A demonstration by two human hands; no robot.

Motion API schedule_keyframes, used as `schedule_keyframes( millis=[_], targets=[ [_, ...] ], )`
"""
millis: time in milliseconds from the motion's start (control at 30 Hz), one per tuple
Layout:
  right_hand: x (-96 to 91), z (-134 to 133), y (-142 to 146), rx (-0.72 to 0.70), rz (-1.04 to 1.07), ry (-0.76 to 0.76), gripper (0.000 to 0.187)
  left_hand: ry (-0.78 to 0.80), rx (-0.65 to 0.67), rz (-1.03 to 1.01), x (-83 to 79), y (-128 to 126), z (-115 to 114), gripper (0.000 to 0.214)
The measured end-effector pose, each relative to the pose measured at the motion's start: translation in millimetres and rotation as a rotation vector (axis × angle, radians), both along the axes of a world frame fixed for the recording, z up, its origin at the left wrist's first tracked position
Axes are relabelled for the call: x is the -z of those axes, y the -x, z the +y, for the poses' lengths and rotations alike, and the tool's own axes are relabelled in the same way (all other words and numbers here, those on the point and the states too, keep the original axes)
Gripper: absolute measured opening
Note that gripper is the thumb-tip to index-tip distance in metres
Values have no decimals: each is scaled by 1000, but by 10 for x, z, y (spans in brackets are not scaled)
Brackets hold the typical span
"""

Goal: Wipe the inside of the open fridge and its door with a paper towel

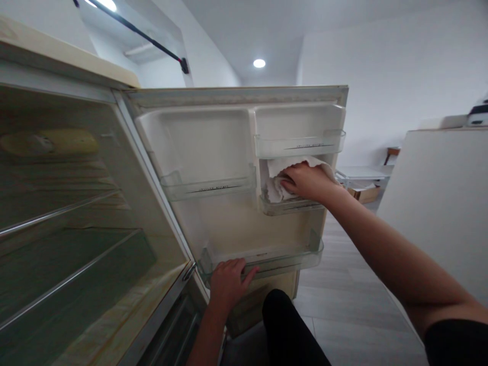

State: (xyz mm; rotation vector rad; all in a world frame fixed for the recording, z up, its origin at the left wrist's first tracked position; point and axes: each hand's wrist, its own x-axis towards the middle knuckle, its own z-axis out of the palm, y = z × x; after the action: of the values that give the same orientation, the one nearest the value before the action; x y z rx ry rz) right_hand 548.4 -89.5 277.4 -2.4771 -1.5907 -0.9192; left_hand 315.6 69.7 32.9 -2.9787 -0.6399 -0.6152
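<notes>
An open fridge door (213,147) faces me with clear plastic bins on its inner side. My right hand (307,181) is closed on a white cloth (275,175) and presses it into the small middle bin (284,206) on the door's right side. My left hand (227,282) rests on the rim of the long bottom bin (290,259), fingers curled over its edge. The upper right bin (301,143) and the left middle bin (206,187) hold nothing.
The fridge's inside (68,229) with bare glass shelves fills the left. A white panel (438,203) stands at the right. A low table (362,175) and a cardboard box (364,193) sit behind the door. My dark-clad knee (285,325) is below the door.
</notes>
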Motion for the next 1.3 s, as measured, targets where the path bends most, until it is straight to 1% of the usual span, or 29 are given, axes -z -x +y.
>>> schedule_keyframes(
  millis=[67, 133, 200, 267, 333, 400, 500, 533, 633, 700, 767, 867, 900, 967, 1033, 1067, 1100, 1133, 1167, 1233, 1300],
  targets=[
    [20, -75, -57, 89, 4, -80, 38, -5, 2, 5, -9, 6, -2, 45],
    [16, -107, -91, 163, 15, -115, 40, -8, 6, 2, -16, 10, -5, 44],
    [-3, -78, -94, 187, 33, -92, 42, 0, 8, -5, -19, 9, -9, 44],
    [-23, 2, -79, 176, 66, -52, 40, 8, 10, -8, -18, 5, -12, 44],
    [-35, 112, -62, 125, 104, -19, 31, 6, 10, -8, -13, -3, -14, 44],
    [-38, 236, -46, 26, 137, 3, 22, 1, 8, -10, -3, -14, -14, 46],
    [-24, 435, -3, -166, 208, 3, 18, -5, 6, -15, 18, -31, -3, 46],
    [-15, 497, 19, -210, 233, -8, 18, -10, 5, -16, 25, -35, 3, 46],
    [29, 634, 87, -264, 283, -53, 21, -21, 3, -15, 37, -36, 18, 45],
    [66, 658, 106, -277, 313, -62, 20, -20, -6, -12, 30, -26, 19, 45],
    [99, 626, 82, -281, 365, -29, 18, -13, -16, -4, 11, -15, 9, 46],
    [109, 491, -14, -252, 409, 12, 13, -3, -24, 19, -22, -7, -18, 46],
    [99, 426, -45, -255, 405, -21, 11, 0, -26, 25, -30, -8, -26, 45],
    [73, 275, -76, -323, 398, -168, 13, 5, -36, 34, -39, -14, -37, 44],
    [60, 120, -41, -480, 441, -318, 21, 8, -42, 33, -41, -20, -38, 44],
    [67, 55, 2, -569, 471, -342, 26, 10, -42, 32, -41, -21, -36, 44],
    [85, 6, 57, -645, 490, -313, 31, 10, -39, 31, -41, -21, -33, 45],
    [114, -24, 119, -689, 490, -243, 34, 11, -36, 30, -42, -21, -31, 44],
    [149, -36, 181, -690, 470, -156, 35, 13, -33, 28, -43, -19, -29, 44],
    [222, -22, 280, -585, 400, 5, 39, 12, -31, 29, -44, -14, -27, 43],
    [271, -8, 310, -436, 357, 98, 49, 10, -30, 30, -40, -10, -25, 43]
  ],
)
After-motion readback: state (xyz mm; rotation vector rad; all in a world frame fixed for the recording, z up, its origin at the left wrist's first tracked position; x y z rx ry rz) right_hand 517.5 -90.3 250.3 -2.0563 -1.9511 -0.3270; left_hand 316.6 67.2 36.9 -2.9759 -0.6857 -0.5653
